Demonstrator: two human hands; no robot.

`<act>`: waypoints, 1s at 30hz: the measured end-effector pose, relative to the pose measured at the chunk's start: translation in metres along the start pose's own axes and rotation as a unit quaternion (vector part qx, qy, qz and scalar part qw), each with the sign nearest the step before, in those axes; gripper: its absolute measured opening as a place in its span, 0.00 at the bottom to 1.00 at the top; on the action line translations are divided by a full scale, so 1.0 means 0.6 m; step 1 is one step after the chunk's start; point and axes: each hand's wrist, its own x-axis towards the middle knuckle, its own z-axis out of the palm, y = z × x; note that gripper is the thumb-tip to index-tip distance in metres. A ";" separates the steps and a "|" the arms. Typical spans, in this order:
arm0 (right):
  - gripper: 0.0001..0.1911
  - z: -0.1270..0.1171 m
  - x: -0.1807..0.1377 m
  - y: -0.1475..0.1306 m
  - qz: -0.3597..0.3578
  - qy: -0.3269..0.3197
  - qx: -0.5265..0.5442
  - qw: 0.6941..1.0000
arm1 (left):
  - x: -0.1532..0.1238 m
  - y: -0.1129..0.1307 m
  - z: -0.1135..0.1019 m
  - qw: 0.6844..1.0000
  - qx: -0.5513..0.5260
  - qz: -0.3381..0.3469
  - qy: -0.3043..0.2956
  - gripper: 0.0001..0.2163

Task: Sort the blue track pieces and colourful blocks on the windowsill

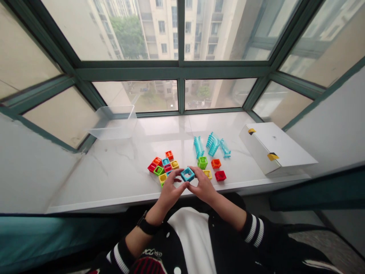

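Observation:
A blue hollow cube block [187, 174] is held between both hands above the front edge of the white sill. My left hand [171, 187] grips its left side with thumb and fingers. On the other side, my right hand [203, 185] pinches it, fingertips on the top right and thumb below. Left of the hands lies a cluster of red, orange, green, yellow and blue hollow blocks [159, 171]. To the right sit a green block [202, 163], an orange block [216, 163], a red block [220, 176] and a yellow block [207, 174] partly hidden by my right hand.
Three translucent turquoise track pieces [213, 144] lie behind the right-hand blocks. A clear plastic bin [116, 133] stands at the back left of the marble sill [108, 182]. A white box [278, 146] with yellow-black tabs is at the right. Green-framed windows [182, 72] close off the back.

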 end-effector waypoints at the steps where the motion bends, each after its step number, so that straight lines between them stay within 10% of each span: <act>1: 0.33 -0.004 0.001 0.001 0.002 0.006 -0.005 1.000 | 0.001 -0.001 -0.001 1.000 -0.005 0.009 -0.003 0.24; 11: 0.31 -0.118 -0.015 0.052 0.045 0.112 -0.058 0.991 | 0.039 -0.076 -0.061 0.987 0.154 0.033 0.034 0.21; 19: 0.37 -0.243 -0.042 0.175 0.181 0.288 -0.068 0.938 | 0.058 -0.168 -0.073 0.883 0.465 0.027 0.058 0.25; 30: 0.39 -0.269 -0.063 0.349 0.264 0.209 -0.126 0.933 | 0.052 -0.192 -0.058 0.851 0.521 0.017 0.057 0.27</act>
